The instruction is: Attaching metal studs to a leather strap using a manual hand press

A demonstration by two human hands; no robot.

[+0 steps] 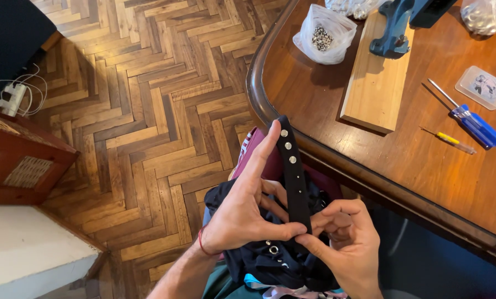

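Both hands meet over the person's lap, just off the rounded edge of the dark polished wooden table (425,166). The left hand (242,207) is partly closed around a narrow black fabric strap set with small silver studs (293,166): its thumb presses the strap's lower part from the front while the index finger lies stretched straight up along the strap's left side, the other fingers curled behind. The right hand (345,243) pinches the same strap near its lower end between thumb and forefinger, the remaining fingers bent loosely inward. The strap stands nearly upright, its rounded tip reaching up to the table edge, and its lower end runs down into a bunched heap of dark navy cloth with metal eyelets (275,260) lying in the lap; whether strap and cloth are one piece cannot be made out. A magenta fabric piece (253,152) shows behind the left hand. On the table lie a pale wooden board (375,83) carrying a blue metal press tool (394,30), a clear plastic bag of small metal fittings (322,36), a blue-handled screwdriver (472,122), and a thin yellow-handled screwdriver (450,139). Herringbone wooden floor (148,111) fills the left side.
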